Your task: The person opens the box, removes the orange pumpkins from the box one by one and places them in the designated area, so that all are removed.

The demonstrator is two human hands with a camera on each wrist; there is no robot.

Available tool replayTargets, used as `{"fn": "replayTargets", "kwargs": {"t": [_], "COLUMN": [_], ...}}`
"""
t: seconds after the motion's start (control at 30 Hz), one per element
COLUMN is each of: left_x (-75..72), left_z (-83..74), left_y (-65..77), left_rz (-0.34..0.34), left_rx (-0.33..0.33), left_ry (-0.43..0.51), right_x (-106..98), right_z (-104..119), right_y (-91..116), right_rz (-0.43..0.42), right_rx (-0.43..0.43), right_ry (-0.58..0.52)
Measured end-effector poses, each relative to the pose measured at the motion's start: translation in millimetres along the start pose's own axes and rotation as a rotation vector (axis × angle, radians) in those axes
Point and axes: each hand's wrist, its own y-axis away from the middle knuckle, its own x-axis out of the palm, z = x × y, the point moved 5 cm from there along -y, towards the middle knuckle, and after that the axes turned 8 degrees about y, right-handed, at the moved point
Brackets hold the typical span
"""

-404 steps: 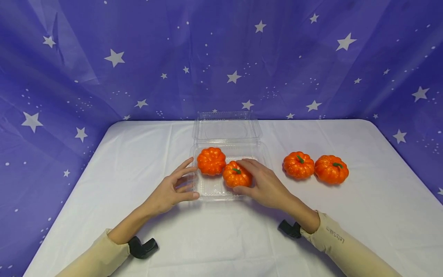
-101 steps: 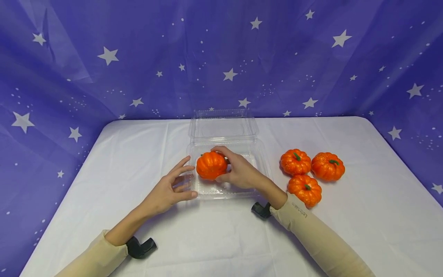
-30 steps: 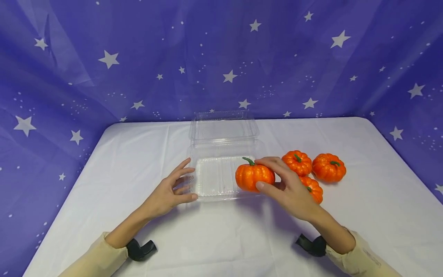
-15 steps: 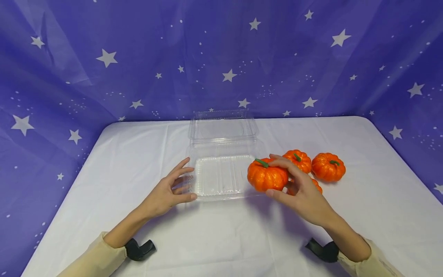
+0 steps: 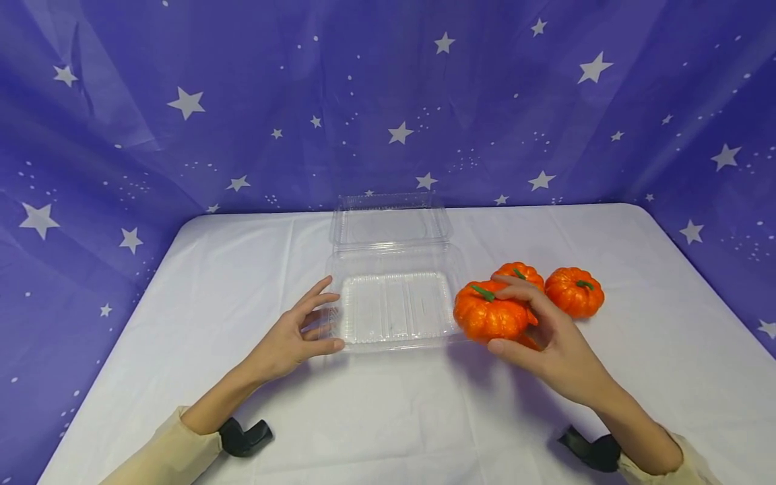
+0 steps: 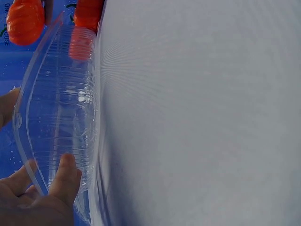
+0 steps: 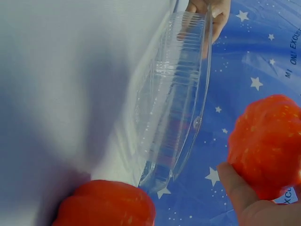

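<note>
My right hand (image 5: pixel 558 347) grips a small orange pumpkin (image 5: pixel 491 313) with a green stem, held above the table just right of a clear plastic clamshell box (image 5: pixel 394 345). In the right wrist view, fingers and thumb hold that pumpkin (image 7: pixel 265 146) well above the cloth. The box stands with its lid tipped back, and no pumpkin lies inside. With its fingers spread, my left hand (image 5: pixel 291 340) touches the box's left side and front corner; its thumb lies along the clear wall in the left wrist view. A pumpkin (image 5: pixel 527 271) sits behind the held one.
Another pumpkin (image 5: pixel 574 292) stands farther right on the white tablecloth (image 5: pixel 388 417). One more is mostly hidden by the held pumpkin and right hand. A purple star-patterned curtain (image 5: pixel 339 101) closes off the back and sides of the table.
Two pumpkins once in the box have left it: one was set down on the right, the other is in my right hand, which has moved rightward past the box. My left hand has barely moved.
</note>
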Motion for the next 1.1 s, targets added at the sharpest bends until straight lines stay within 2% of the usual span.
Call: {"fn": "replayTargets", "kwargs": {"t": [0.13,0.27,0.57,1.1], "left_x": [0.2,0.3,-0.1,-1.8], "left_z": [0.3,0.7,0.6,0.8], "left_y": [0.2,0.0,0.8,0.7], "left_rz": [-0.002,-0.004,-0.006,0.001], "left_rx": [-0.002,0.0,0.005,-0.001], "left_ry": [-0.001,-0.002,-0.002,0.021], "right_x": [-7,-15,-34,-78], "right_z": [0,0,-5,-30], "right_y": [5,10,22,53], "right_rz": [-0.023,-0.055,-0.112,-0.196], "right_rx": [-0.019,-0.022,0.054,0.179], "right_ry": [-0.044,-0.026,0.194,0.338]}}
